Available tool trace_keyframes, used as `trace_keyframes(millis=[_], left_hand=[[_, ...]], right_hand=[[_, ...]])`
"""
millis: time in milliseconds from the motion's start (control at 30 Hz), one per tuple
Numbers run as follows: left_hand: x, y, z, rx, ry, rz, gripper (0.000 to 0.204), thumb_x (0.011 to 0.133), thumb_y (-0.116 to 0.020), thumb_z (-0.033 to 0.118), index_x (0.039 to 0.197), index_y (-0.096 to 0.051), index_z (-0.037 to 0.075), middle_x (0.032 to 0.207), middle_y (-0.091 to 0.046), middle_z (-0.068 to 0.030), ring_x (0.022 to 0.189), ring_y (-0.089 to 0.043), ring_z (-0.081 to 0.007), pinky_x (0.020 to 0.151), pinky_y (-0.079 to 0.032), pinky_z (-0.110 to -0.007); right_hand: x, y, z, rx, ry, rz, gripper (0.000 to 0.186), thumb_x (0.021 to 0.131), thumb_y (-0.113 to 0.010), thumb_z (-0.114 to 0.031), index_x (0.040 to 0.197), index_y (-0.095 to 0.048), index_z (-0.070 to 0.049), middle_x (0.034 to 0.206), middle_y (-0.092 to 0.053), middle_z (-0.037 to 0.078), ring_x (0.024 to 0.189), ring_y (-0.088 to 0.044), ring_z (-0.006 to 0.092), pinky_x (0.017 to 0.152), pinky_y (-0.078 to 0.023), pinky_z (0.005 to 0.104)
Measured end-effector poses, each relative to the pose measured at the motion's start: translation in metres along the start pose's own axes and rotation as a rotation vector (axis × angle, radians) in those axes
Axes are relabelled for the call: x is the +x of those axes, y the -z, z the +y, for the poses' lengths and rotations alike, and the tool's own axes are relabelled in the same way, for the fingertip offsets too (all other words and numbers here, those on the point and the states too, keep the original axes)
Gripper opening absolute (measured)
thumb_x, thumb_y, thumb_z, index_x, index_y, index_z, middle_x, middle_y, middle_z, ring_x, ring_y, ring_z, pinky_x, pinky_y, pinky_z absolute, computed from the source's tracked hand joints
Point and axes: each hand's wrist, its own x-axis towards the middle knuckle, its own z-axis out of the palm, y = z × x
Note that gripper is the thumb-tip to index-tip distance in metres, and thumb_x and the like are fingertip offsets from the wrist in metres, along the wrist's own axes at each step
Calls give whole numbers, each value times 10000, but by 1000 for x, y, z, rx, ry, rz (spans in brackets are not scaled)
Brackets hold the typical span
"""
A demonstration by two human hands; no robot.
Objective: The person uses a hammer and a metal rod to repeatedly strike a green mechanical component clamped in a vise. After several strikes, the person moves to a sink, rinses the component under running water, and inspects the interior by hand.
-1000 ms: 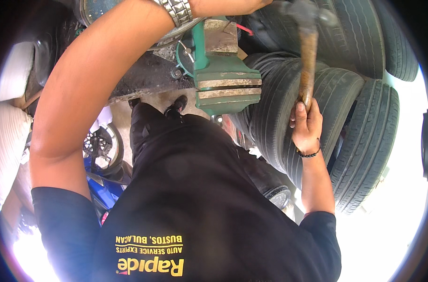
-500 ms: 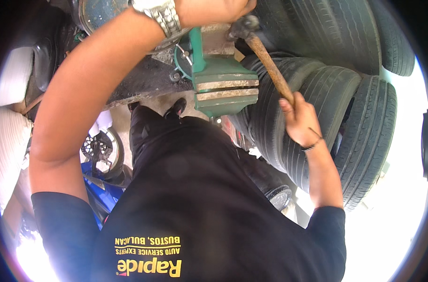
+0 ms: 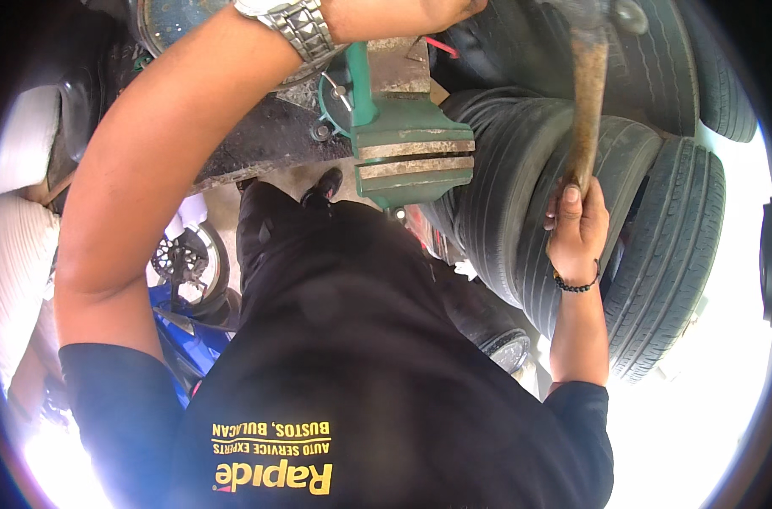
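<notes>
My right hand [image 3: 579, 229] is closed round the wooden handle of a ball-peen hammer [image 3: 588, 110]. The hammer stands up from the fist in front of the tyres, its metal head partly cut off by the upper edge. My left hand [image 3: 420, 15] reaches across at the top of the view, above the green bench vise [image 3: 415, 140]. Its fingers are largely out of the picture, so what they hold, if anything, cannot be made out. The vise's pale, worn jaws lie nearly together, with nothing visible between them.
Several black tyres [image 3: 670, 263] are stacked on the right, beside the vise. A thin red piece [image 3: 443, 47] shows behind the vise. A blue drum [image 3: 178, 24] stands at the upper left. A motorcycle wheel [image 3: 189, 263] and blue bodywork [image 3: 186, 343] show beneath my left arm.
My right hand has swung the hammer up and to the right, away from my left hand, turning the handle nearly upright. My left hand has shifted slightly right. The red piece has come into sight.
</notes>
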Motion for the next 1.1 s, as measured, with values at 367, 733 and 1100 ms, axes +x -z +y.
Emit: trace_keyframes(millis=[367, 733, 1100], left_hand=[[-4, -2, -1, -41, -29, 9, 145, 787, -678, 250, 754, -669, 109, 715, -669, -104, 706, -675, -311, 649, -544, -423], [-15, -7, -3, -41, -25, 3, 162, 778, -699, 268, 747, -665, 113, 700, -659, -93, 677, -671, -301, 617, -541, -412], [-7, -3, -15, -20, -192, 153, 147, 712, -725, 225, 706, -623, 120, 673, -629, -68, 615, -640, -294, 563, -519, -411]], right_hand=[[8, -8, -37, -516, -70, -114, 340, 1020, -565, -301, 964, -534, 33, 711, -624, 243, 672, -652, 424, 596, -488, 444], [4, -12, -28, -456, -98, -12, 296, 1006, -586, -272, 997, -543, 21, 712, -618, 251, 661, -640, 454, 586, -476, 463], [10, -14, -11, 364, -143, -120, 218, 917, -584, -152, 1058, -558, 12, 751, -569, 66, 632, -534, 127, 585, -449, 261]])
